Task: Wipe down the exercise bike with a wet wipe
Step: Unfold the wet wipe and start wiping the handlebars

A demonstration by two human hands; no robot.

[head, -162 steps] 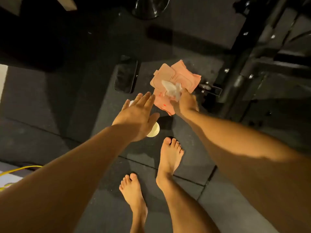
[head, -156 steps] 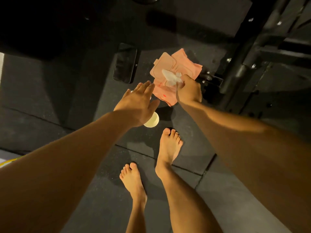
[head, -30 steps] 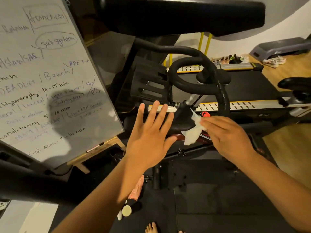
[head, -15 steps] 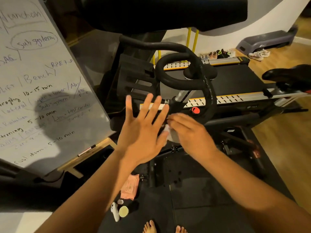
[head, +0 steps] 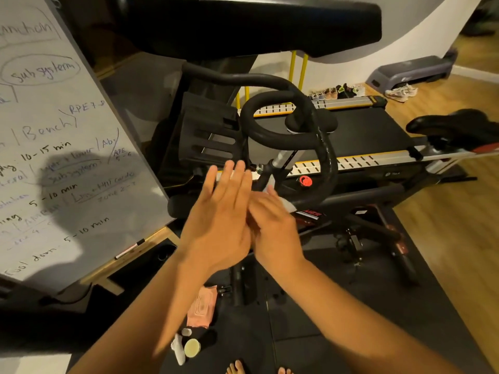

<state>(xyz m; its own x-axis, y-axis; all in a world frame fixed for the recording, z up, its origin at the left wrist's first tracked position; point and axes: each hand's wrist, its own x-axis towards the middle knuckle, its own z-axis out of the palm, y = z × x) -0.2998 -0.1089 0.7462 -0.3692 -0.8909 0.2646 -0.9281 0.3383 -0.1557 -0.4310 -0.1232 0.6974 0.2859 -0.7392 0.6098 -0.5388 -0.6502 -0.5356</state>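
Left hand (head: 221, 220): fingers straight, nearly together, holding nothing; forearm raised forward.
Right hand (head: 272, 228): fingers blurred, laid against the left palm; grip cannot be told.
Wipe (head: 286, 205): white scrap showing beside the right fingertips.
Exercise bike (head: 328, 163): handlebar just beyond both sets of fingertips.

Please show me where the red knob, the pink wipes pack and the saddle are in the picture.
red knob (head: 305, 181), head view, middle of its round face.
wipes pack (head: 202, 306), head view, middle of its pink top.
saddle (head: 456, 128), head view, its black upper surface.
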